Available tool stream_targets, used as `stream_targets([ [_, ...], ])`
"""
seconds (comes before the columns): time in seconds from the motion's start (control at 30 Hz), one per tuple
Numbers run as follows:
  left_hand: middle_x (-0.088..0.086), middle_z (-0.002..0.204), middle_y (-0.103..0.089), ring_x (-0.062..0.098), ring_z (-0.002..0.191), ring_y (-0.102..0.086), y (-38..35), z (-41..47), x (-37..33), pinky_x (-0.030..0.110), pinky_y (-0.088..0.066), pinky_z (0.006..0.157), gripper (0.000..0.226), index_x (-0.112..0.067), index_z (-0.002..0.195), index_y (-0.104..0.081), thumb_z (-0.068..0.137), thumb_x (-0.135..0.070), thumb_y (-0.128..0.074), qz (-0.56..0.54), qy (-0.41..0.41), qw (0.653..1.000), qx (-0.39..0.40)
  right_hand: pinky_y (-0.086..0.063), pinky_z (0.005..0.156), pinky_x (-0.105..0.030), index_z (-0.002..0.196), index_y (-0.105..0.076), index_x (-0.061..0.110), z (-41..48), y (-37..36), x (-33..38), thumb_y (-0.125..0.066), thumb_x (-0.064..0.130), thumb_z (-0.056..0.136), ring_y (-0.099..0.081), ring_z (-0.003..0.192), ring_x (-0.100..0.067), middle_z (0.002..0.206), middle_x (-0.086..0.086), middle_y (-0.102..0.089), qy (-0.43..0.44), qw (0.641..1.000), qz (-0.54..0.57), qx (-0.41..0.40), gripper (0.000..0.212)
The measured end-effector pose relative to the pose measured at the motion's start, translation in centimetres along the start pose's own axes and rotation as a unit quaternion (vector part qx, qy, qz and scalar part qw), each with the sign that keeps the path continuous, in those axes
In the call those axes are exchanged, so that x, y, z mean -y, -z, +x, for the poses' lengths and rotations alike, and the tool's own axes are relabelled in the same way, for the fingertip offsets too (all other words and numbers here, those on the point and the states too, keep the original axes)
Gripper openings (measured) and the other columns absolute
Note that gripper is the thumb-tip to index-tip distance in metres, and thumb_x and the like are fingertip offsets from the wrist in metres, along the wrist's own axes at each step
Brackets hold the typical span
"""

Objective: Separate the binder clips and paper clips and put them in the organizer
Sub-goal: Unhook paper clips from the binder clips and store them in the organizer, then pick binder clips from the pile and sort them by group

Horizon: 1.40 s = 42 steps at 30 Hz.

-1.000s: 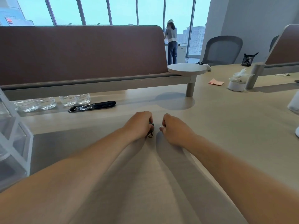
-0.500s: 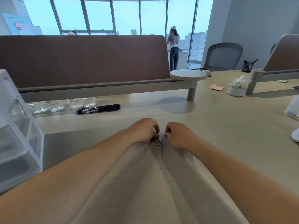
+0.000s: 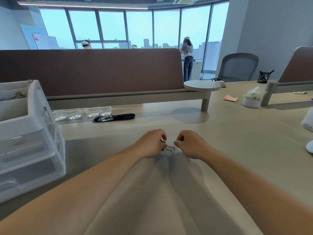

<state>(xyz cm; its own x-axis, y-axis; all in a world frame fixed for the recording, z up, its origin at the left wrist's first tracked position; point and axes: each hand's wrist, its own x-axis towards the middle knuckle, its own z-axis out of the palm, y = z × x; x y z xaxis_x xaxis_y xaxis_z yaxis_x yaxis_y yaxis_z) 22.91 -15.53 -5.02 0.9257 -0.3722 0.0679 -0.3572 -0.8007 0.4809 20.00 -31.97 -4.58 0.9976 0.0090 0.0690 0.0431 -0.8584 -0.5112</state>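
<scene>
Pinches a binder clip (image 3: 169,148) in the left hand (image 3: 149,145), just left of centre frame, green body tucked against the fingers, wire handle poking out rightward just above the desk (image 3: 237,141). Curls the right hand (image 3: 192,145) just beside it, thumb and forefinger tip to tip; cannot tell whether anything sits between them. Hands close together but apart, with only a narrow gap.

Leaves bare desktop to the right of the hands, out to a white object (image 3: 308,120) cut off by the right edge of the frame. Meets the organizer (image 3: 33,136) at the left of the frame, well apart from the left hand: white body, translucent drawers, an open tray on top with a few metal clips (image 3: 20,94) inside.

Beyond the hands, toward upper centre: a black cable slot (image 3: 113,117) and water bottles (image 3: 81,112) lying along the foot of a brown divider panel (image 3: 101,72) closing off the desk's far edge. At the panel's right end, a round shelf (image 3: 202,85) on one leg. Past it, upper right, open desk with a pink note (image 3: 230,98) and a tissue holder (image 3: 251,100) near each other.
</scene>
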Motion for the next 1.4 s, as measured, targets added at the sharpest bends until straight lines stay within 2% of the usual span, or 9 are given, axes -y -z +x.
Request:
stream_targets([
  [0.07, -0.002, 0.095, -0.064, 0.014, 0.084, -0.06, 1.1, -1.7, -0.3, 0.024, -0.041, 0.067, 0.013, -0.015, 0.101, -0.068, 0.092, -0.021, -0.062, -0.01, 0.003, 1.0, -0.007, -0.046, 0.069, -0.031, 0.094, -0.07, 0.004, -1.2, 0.8, 1.4, -0.057, 0.025, 0.097, -0.061, 0.08, -0.024, 0.09, -0.007, -0.068, -0.002, 0.999, 0.037, 0.008, 0.025],
  [0.2, -0.003, 0.081, -0.066, 0.004, 0.057, -0.051, 5.3, -6.0, -1.0, 0.017, -0.033, 0.047, 0.016, -0.015, 0.09, -0.074, 0.091, -0.021, -0.06, -0.01, 0.024, 0.999, -0.032, -0.05, 0.065, -0.03, 0.095, -0.07, 0.011, -3.7, 2.5, 5.7, -0.056, 0.022, 0.096, -0.06, 0.074, -0.016, 0.088, -0.003, -0.068, 0.001, 0.995, 0.098, 0.026, 0.018],
  [0.33, 0.006, 0.085, -0.072, 0.011, 0.049, -0.05, 9.8, -10.5, -0.2, 0.021, -0.034, 0.046, 0.02, -0.012, 0.083, -0.073, 0.09, -0.025, -0.061, -0.011, 0.054, 0.995, -0.083, -0.035, 0.047, -0.024, 0.09, -0.066, -0.003, -6.0, 3.3, 11.4, -0.055, 0.01, 0.092, -0.048, 0.055, -0.016, 0.077, -0.013, -0.065, 0.015, 0.98, 0.185, 0.075, 0.017],
  [0.47, 0.008, 0.07, -0.063, 0.02, 0.054, -0.047, 14.4, -15.5, 0.0, 0.024, -0.033, 0.047, 0.023, -0.007, 0.079, -0.073, 0.086, -0.023, -0.06, 0.01, 0.093, 0.989, -0.119, -0.025, 0.045, -0.022, 0.084, -0.064, 0.003, -7.5, 3.3, 17.0, -0.054, 0.006, 0.089, -0.041, 0.047, -0.016, 0.067, -0.011, -0.056, 0.047, 0.967, 0.223, 0.113, 0.011],
  [0.73, 0.007, 0.085, -0.07, 0.015, 0.065, -0.057, 24.7, -25.8, 3.8, 0.027, -0.045, 0.061, 0.019, -0.008, 0.092, -0.075, 0.09, -0.022, -0.061, 0.008, 0.136, 0.968, -0.211, -0.029, 0.04, -0.021, 0.084, -0.066, 0.002, -9.5, 1.7, 30.8, -0.054, 0.01, 0.093, -0.044, 0.046, -0.014, 0.067, -0.01, -0.058, 0.146, 0.941, 0.245, 0.182, 0.018],
  [0.9, -0.005, 0.061, -0.061, 0.01, 0.058, -0.055, 29.1, -30.3, 7.0, 0.014, -0.034, 0.048, 0.019, -0.015, 0.081, -0.073, 0.089, -0.03, -0.065, 0.048, 0.203, 0.944, -0.255, -0.027, 0.039, -0.019, 0.092, -0.064, 0.003, -9.7, -0.8, 38.6, -0.052, 0.017, 0.098, -0.042, 0.047, -0.012, 0.066, -0.008, -0.057, 0.175, 0.914, 0.271, 0.245, 0.02],
  [1.17, 0.015, 0.087, -0.072, 0.021, 0.068, -0.061, 33.4, -32.1, 13.5, 0.029, -0.05, 0.066, 0.017, -0.003, 0.093, -0.072, 0.088, -0.019, -0.068, 0.044, 0.272, 0.915, -0.293, -0.019, 0.034, -0.014, 0.09, -0.049, 0.003, -7.2, -5.0, 48.6, -0.031, 0.001, 0.098, -0.034, 0.04, -0.011, 0.067, -0.01, -0.047, 0.148, 0.903, 0.277, 0.292, 0.02],
  [1.3, 0.019, 0.083, -0.072, 0.027, 0.07, -0.063, 34.9, -31.6, 16.0, 0.037, -0.053, 0.07, 0.021, 0.002, 0.098, -0.07, 0.085, -0.015, -0.071, 0.039, 0.302, 0.905, -0.297, -0.03, 0.045, -0.023, 0.09, -0.05, 0.004, -6.4, -6.5, 51.5, -0.037, 0.015, 0.103, -0.04, 0.049, -0.015, 0.072, -0.012, -0.046, 0.156, 0.907, 0.287, 0.265, 0.021],
  [1.4, 0.016, 0.102, -0.072, 0.024, 0.087, -0.068, 35.6, -31.1, 16.4, 0.033, -0.052, 0.082, 0.039, -0.001, 0.121, -0.064, 0.085, -0.015, -0.072, 0.059, 0.316, 0.912, -0.257, -0.047, 0.057, -0.029, 0.118, -0.045, 0.01, -6.3, -6.6, 53.0, -0.035, 0.047, 0.103, -0.058, 0.073, -0.024, 0.104, -0.018, -0.057, 0.132, 0.888, 0.341, 0.278, 0.041],
])
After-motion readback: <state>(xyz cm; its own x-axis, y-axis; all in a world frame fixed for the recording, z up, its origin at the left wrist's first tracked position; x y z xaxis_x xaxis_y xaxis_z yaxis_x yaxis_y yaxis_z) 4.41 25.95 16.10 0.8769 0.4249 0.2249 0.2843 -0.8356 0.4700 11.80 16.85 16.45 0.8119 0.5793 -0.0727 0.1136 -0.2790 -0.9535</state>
